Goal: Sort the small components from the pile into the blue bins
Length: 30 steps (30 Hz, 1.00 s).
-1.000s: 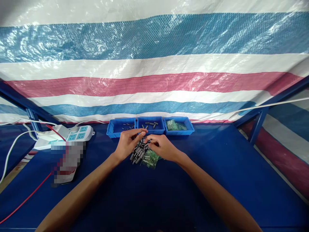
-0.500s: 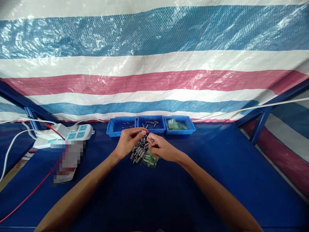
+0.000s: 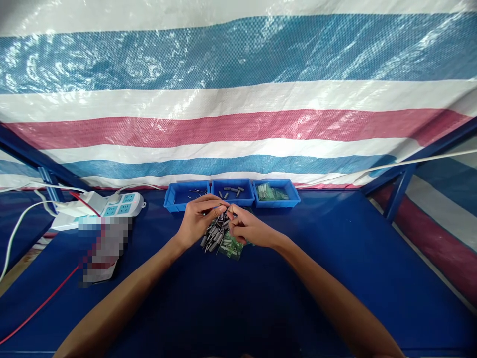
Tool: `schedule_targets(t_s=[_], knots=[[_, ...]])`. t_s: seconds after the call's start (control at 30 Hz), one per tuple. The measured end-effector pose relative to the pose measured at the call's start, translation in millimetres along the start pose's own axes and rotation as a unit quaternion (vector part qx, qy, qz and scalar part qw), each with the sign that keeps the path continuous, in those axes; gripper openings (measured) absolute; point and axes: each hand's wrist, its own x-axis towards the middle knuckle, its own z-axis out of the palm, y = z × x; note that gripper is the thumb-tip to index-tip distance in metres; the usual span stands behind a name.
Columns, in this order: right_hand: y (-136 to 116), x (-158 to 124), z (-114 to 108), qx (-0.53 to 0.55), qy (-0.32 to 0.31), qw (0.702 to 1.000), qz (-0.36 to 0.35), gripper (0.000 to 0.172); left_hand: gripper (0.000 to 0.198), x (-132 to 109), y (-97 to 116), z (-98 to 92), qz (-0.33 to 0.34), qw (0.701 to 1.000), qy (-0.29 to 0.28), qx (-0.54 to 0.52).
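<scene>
A heap of small grey cylindrical parts (image 3: 213, 237) and green circuit boards (image 3: 231, 247) lies on the blue table (image 3: 335, 258). Both hands hover over this heap, fingertips meeting. My left hand (image 3: 197, 220) is pinched on a thin part that is too small to name. My right hand (image 3: 246, 227) is curled, its fingertips pinching at the same spot. Behind them stand three blue trays: the left tray (image 3: 172, 198) with thin pins, the middle tray (image 3: 217, 185) with grey cylinders, the right tray (image 3: 291, 193) with green boards.
A white power strip (image 3: 112, 204) with white and red cables sits at the left, next to a blurred object (image 3: 106, 251). A striped tarp (image 3: 238, 99) hangs behind the table. Blue frame bars (image 3: 400, 191) stand at the right.
Both hands have drawn slightly closer together above the heap, and the fingertips now meet. The heap and trays have not moved.
</scene>
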Motion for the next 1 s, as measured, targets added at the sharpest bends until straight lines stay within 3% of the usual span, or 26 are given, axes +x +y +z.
schedule_targets(t_s=[0.23, 0.43, 0.7, 1.0], knots=[[0.4, -0.7, -3.5, -0.008, 0.003, 1.000, 0.003, 0.020, 0.015, 0.2, 0.1, -1.2, -0.026, 1.000, -0.002, -0.017], [0.2, -1.3, -1.8, -0.064, 0.021, 0.998, 0.007, 0.020, 0.019, 0.7, 5.2, -1.8, -0.005, 0.998, -0.056, -0.012], [1.4, -0.2, -1.5, -0.190, 0.058, 0.980, -0.010, 0.018, 0.019, -0.7, 6.5, -3.2, 0.016, 0.996, -0.056, 0.071], [0.3, 0.5, -3.8, -0.227, 0.050, 0.973, -0.002, 0.019, 0.016, 3.3, 7.2, -9.4, 0.026, 0.990, -0.094, 0.100]])
